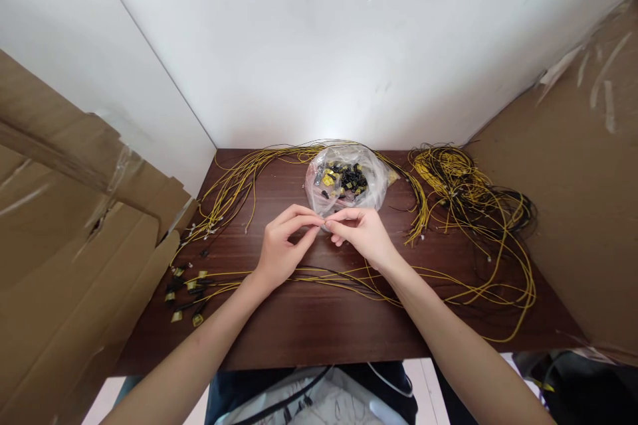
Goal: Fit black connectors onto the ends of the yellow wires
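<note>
My left hand [289, 239] and my right hand [359, 231] meet fingertip to fingertip over the middle of the dark wood table [319, 339]. Thumb and forefinger are pinched on each side; whatever sits between them is too small to make out. Just beyond the fingers stands a clear plastic bag [373, 189], its mouth spread wide, holding small black and yellow parts [353, 179]. Beneath my forearms run yellow and black wires [339, 276], whose left ends carry black pieces with yellow tags [198, 320].
A tangled heap of yellow and black wires [453, 179] lies at the right. Another wire bundle [239, 176] curves along the back left. Cardboard sheets [64, 265] stand at the left, with another cardboard panel [573, 166] on the right. A white wall [319, 46] closes off the back.
</note>
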Demonstrator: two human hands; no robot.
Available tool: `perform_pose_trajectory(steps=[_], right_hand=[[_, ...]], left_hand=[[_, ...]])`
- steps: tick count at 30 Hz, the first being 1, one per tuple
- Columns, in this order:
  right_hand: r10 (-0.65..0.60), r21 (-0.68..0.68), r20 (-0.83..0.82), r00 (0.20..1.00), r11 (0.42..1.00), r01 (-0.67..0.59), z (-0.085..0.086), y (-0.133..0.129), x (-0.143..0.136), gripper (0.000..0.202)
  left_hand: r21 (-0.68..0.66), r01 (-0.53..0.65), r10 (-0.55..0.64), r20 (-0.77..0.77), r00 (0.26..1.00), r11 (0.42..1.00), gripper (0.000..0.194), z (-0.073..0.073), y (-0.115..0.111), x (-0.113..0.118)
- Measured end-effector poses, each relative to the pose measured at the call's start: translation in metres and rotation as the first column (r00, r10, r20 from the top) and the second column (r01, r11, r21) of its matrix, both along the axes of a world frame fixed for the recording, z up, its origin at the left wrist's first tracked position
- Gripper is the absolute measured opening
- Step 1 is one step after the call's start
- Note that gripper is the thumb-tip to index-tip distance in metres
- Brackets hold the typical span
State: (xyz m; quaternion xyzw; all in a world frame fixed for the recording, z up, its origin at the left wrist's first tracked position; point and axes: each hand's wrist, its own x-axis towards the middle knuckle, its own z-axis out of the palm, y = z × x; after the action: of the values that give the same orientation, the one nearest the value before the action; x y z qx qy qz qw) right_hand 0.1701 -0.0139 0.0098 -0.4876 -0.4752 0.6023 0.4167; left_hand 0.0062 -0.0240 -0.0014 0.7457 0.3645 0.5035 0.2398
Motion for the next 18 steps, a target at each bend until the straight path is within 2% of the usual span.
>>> perform_pose_trajectory(steps=[4, 9, 13, 18], right_hand=[[0.015, -0.029, -0.026, 1.0, 0.999, -0.016, -0.003, 0.0, -0.002, 0.025], [0.007, -0.01, -0.068, 0.998, 1.0, -0.008, -0.007, 0.0, -0.003, 0.029], [0.002, 0.052, -0.095, 0.995, 0.999, 0.003, -0.01, 0.0, -0.003, 0.032], [0.015, 0.108, -0.114, 0.993, 0.994, -0.003, -0.011, 0.001, -0.003, 0.031]], left_hand=[[0.071, 0.031, -0.027, -0.044, 0.999, 0.997, 0.017, -0.003, -0.001, 0.0], [0.089, 0.029, -0.025, -0.055, 0.998, 0.996, 0.017, -0.004, -0.001, 0.0], [0.076, -0.002, 0.004, -0.034, 0.999, 0.997, 0.016, -0.003, -0.001, 0.0], [-0.006, -0.021, 0.021, 0.012, 1.0, 1.0, 0.014, 0.0, -0.001, 0.001]])
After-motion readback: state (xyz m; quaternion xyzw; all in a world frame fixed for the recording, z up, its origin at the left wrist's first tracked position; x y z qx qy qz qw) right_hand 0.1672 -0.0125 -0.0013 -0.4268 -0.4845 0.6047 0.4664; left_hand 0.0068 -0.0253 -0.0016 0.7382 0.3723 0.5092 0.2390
